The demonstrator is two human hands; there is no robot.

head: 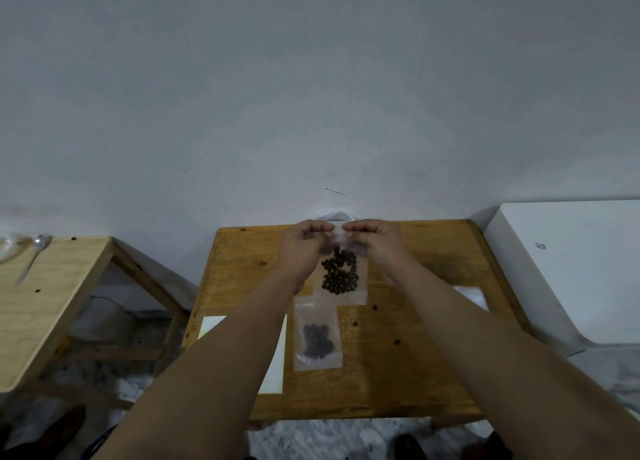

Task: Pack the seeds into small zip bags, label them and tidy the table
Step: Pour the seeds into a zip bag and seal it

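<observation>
A small clear plastic zip bag (341, 272) of dark round seeds is being held upright above the far middle of the orange-brown wooden desk (415, 338), its top strip being pinched shut by the left hand (304, 248) and right hand (375, 243). Seeds could be spilled if the seal is being left partly open. A second clear seed-filled bag (318, 336) is lying flat nearer, beside white paper sheets (273, 366).

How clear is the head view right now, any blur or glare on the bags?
Head view: dim, even light, no glare; wide-angle bends the table edges; held bag top blurs between left hand and right hand; lying bag soft.
</observation>
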